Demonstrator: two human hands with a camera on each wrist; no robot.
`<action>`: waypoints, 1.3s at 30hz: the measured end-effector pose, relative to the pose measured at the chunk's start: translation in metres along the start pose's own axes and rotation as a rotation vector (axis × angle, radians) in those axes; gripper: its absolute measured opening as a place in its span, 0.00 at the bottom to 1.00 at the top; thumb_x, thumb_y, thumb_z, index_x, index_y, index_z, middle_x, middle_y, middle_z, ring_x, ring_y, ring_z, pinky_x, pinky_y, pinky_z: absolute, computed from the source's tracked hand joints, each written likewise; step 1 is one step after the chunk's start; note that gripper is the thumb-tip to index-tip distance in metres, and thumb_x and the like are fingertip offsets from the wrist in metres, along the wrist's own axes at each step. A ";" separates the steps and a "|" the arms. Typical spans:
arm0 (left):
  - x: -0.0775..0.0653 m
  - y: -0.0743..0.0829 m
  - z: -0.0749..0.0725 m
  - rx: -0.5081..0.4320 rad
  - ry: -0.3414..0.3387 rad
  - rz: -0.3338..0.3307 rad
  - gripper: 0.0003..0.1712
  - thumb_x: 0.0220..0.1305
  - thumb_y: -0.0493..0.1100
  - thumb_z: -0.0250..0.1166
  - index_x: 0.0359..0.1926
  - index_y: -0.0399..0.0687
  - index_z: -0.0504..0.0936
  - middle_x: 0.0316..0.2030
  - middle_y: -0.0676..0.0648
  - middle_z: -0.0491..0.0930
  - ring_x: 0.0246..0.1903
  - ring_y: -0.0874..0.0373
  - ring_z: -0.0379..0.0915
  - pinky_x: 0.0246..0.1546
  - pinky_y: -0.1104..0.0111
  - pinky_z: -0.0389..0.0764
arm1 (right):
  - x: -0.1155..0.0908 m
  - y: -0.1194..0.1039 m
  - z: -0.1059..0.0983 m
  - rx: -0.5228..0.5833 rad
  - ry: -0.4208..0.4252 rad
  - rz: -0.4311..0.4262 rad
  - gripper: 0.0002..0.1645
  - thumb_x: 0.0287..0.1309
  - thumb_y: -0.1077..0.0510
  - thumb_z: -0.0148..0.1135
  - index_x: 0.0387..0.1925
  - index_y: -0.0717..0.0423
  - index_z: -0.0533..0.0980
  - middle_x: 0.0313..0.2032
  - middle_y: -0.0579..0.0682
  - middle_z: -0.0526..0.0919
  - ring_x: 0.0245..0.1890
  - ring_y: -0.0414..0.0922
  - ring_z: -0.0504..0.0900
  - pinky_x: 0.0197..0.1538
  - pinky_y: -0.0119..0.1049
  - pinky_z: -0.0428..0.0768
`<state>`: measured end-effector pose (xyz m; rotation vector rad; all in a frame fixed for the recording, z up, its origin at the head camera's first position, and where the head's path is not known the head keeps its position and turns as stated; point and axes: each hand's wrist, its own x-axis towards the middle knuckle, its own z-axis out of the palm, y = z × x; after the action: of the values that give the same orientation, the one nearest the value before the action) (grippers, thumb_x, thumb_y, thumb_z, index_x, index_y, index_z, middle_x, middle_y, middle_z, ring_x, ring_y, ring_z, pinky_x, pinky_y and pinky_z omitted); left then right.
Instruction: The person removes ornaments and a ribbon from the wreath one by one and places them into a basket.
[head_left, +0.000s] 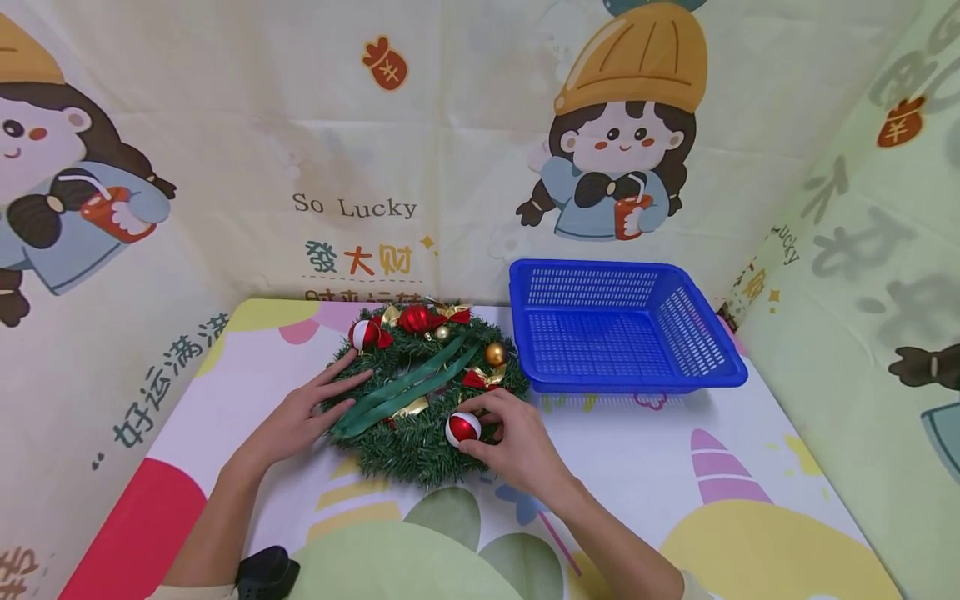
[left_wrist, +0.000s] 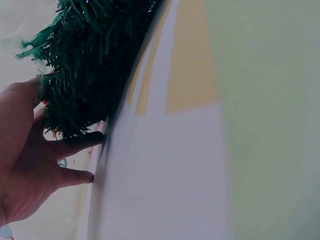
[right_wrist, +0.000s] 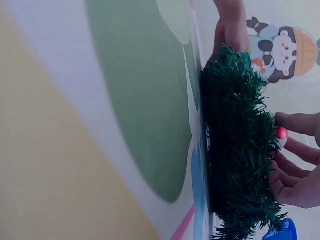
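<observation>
A green Christmas wreath point(head_left: 420, 458) lies on the table, dressed with baubles, red and gold bows and a long green ribbon point(head_left: 408, 387). My right hand point(head_left: 517, 437) pinches a red and white bauble point(head_left: 463, 428) at the wreath's front right; in the right wrist view the bauble point(right_wrist: 281, 133) shows between thumb and fingers, against the greenery. On the other side, my left hand point(head_left: 303, 417) rests with spread fingers on the wreath's left edge. Another red and white bauble point(head_left: 365, 335) sits just beyond its fingertips. A gold bauble point(head_left: 495, 354) and a red one point(head_left: 415, 319) are at the back.
A blue plastic basket point(head_left: 630, 387) stands at the back right, close beside the wreath. Patterned cloth point(head_left: 465, 167) hangs behind the table and along both sides. The tabletop point(head_left: 600, 467) has a colourful print. A black object point(head_left: 266, 573) is by the left forearm.
</observation>
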<state>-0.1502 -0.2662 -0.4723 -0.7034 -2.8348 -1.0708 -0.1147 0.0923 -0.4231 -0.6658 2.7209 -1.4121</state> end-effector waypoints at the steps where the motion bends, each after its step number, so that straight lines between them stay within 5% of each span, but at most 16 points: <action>1: 0.000 0.000 0.000 0.000 -0.001 0.000 0.28 0.79 0.47 0.60 0.76 0.61 0.71 0.84 0.51 0.49 0.80 0.38 0.52 0.64 0.43 0.69 | 0.000 0.000 0.000 0.003 -0.002 0.004 0.23 0.51 0.61 0.83 0.50 0.47 0.86 0.45 0.41 0.85 0.40 0.39 0.87 0.38 0.32 0.82; 13: 0.003 0.001 0.001 0.016 0.002 0.015 0.28 0.79 0.46 0.60 0.76 0.61 0.71 0.84 0.50 0.50 0.80 0.40 0.53 0.63 0.49 0.70 | -0.001 -0.002 -0.015 0.085 -0.022 0.059 0.23 0.53 0.60 0.81 0.51 0.43 0.86 0.47 0.41 0.86 0.43 0.42 0.86 0.44 0.39 0.86; 19: 0.001 0.002 0.001 0.023 0.004 0.014 0.28 0.79 0.47 0.60 0.76 0.62 0.71 0.84 0.50 0.50 0.79 0.40 0.54 0.61 0.62 0.70 | 0.001 -0.002 -0.022 0.139 -0.026 0.084 0.22 0.54 0.61 0.80 0.51 0.44 0.86 0.49 0.44 0.85 0.44 0.43 0.87 0.46 0.36 0.86; 29: -0.001 0.004 0.001 0.000 0.004 -0.020 0.28 0.79 0.47 0.60 0.76 0.60 0.71 0.84 0.51 0.49 0.80 0.38 0.52 0.64 0.42 0.69 | 0.004 -0.002 -0.030 0.184 -0.005 0.085 0.24 0.53 0.65 0.80 0.52 0.47 0.86 0.50 0.48 0.85 0.47 0.47 0.86 0.46 0.35 0.87; 39: -0.001 0.002 0.001 0.019 0.006 -0.008 0.28 0.79 0.47 0.60 0.76 0.61 0.71 0.84 0.50 0.50 0.79 0.38 0.54 0.61 0.49 0.71 | 0.006 0.000 -0.042 0.180 0.053 0.110 0.25 0.53 0.65 0.80 0.53 0.45 0.86 0.51 0.47 0.85 0.49 0.47 0.86 0.46 0.33 0.87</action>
<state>-0.1485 -0.2650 -0.4721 -0.6860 -2.8413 -1.0432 -0.1283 0.1230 -0.3965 -0.4680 2.5809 -1.6427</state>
